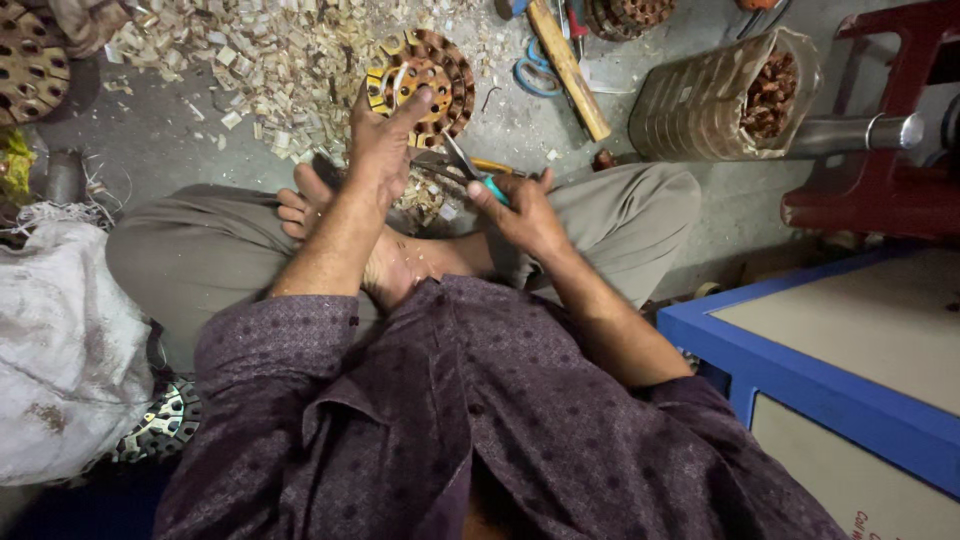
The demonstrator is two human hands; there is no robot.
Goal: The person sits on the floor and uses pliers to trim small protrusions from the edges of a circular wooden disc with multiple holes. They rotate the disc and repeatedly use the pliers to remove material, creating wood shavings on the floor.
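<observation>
Slotted round stator core [425,75] gripped by left hand [380,145]; right hand [520,210] clasps teal-handled tool [480,175].

Landmark: round slotted stator core [425,85] on the floor. Above and left of it, a heap of pale scraps [270,55] covers the floor right up to its edge. Right of it, a short bare strip of floor, then scissors [538,75] and a wooden handle [568,65] lying slantwise. Further right, a sack-wrapped cylinder [725,95] and a red stool [880,150] close that side. Below it, the left hand [380,145], right hand [520,210] and crossed legs fill the near approach. Far left, grey floor lies open as far as a white sack [65,340].
</observation>
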